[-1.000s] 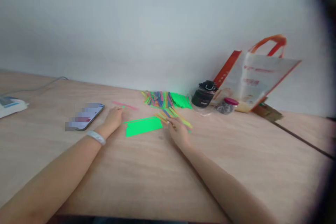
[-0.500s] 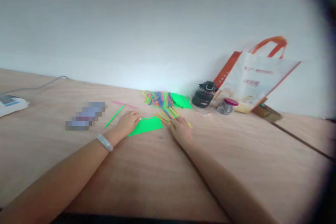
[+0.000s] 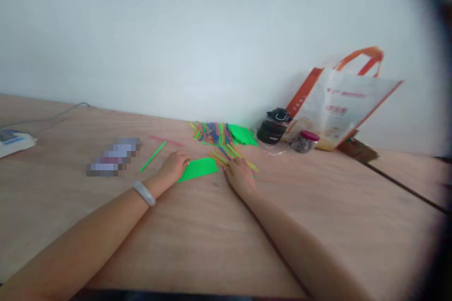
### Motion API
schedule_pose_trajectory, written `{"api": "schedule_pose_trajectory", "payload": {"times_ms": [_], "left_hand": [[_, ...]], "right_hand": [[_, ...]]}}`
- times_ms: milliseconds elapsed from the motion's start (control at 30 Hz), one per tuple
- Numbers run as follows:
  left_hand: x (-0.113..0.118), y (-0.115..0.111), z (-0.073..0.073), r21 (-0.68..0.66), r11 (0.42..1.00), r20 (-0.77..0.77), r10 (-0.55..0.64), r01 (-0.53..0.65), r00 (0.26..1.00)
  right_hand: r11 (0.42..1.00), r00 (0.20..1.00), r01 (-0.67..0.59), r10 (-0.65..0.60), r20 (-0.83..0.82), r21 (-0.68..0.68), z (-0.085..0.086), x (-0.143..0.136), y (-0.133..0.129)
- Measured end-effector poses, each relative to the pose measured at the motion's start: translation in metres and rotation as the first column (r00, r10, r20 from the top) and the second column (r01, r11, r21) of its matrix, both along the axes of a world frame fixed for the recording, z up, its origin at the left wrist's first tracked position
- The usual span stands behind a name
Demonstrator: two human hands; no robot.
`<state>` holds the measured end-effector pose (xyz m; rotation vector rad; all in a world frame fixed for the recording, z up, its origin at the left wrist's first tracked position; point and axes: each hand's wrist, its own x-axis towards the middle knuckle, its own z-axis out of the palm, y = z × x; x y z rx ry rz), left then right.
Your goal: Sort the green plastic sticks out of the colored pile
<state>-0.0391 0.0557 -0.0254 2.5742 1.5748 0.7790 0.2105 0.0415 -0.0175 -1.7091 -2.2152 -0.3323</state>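
The left hand [image 3: 173, 167] has moved from beside the pink strip [image 3: 165, 140] to the left end of the flat green block [image 3: 199, 169]. A thin green strip [image 3: 152, 156] now lies by itself, slanting towards the pink one; in the earliest view, only a bit of green showed at that hand. This leaves the strip clear of both hands and the block's left end covered. The left fingers are bent and close together over that end; I cannot tell whether they grip it or only rest there. The right hand [image 3: 241, 178] stays at the loose strips [image 3: 246, 158], mostly yellow and orange, its fingers narrow and partly hiding them; a firm hold cannot be made out.

Behind the loose strips, a mixed pile of coloured strips [image 3: 212, 132] lies next to a green bundle [image 3: 243, 135]. All this is on a pale wood-look counter [image 3: 197, 235], set against a plain whitish wall [image 3: 141, 47]. To the right stand a black bottle [image 3: 271, 131], a jar with a dark pink lid [image 3: 304, 143] and a white bag with orange handles [image 3: 339, 108]. A phone [image 3: 113, 156], its screen blurred out, lies left of the green strip, and a white device [image 3: 19, 144] sits at the far left.
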Motion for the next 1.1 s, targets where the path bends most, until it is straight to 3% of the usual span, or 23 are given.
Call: {"api": "schedule_pose_trajectory", "payload": {"times_ms": [133,300,433,500,600,700,800,933,1100], "left_hand": [[0.001,-0.001,0.001,-0.008,1.000,0.000,-0.007,0.007,1.000],[0.003,-0.005,0.004,0.007,0.997,0.028,0.071,-0.071,0.997],[0.005,-0.011,0.008,0.022,0.997,0.098,0.073,-0.076,0.992],[0.008,-0.016,0.011,0.052,0.999,0.121,0.008,-0.015,0.993],[0.016,-0.025,0.015,0.059,0.997,0.117,-0.060,0.053,0.991],[0.025,-0.034,0.019,0.052,0.995,0.101,-0.090,0.085,0.991],[0.031,-0.040,0.021,0.066,0.990,0.099,-0.130,0.124,0.987],[0.035,-0.045,0.021,0.055,0.990,0.121,-0.133,0.127,0.984],[0.039,-0.047,0.022,0.033,0.993,0.170,-0.118,0.114,0.978]], "right_hand": [[1.000,1.000,0.017,-0.017,-0.017,-0.005,0.000,-0.002,-0.001],[1.000,0.997,0.003,-0.002,-0.071,0.018,-0.003,-0.001,0.001],[0.998,0.959,0.003,0.013,-0.283,0.057,-0.007,0.001,0.005],[0.998,0.868,-0.008,0.035,-0.495,0.057,-0.008,0.002,0.007],[0.996,0.649,-0.070,0.089,-0.756,0.057,-0.005,0.000,0.006],[0.985,0.477,-0.175,0.090,-0.874,0.006,0.002,-0.004,0.001],[0.962,0.354,-0.266,0.044,-0.934,-0.056,0.009,-0.009,-0.006],[0.937,0.282,-0.342,0.031,-0.959,-0.070,0.011,-0.018,-0.012],[0.903,0.296,-0.419,0.037,-0.954,-0.095,0.006,-0.028,-0.017]]}}
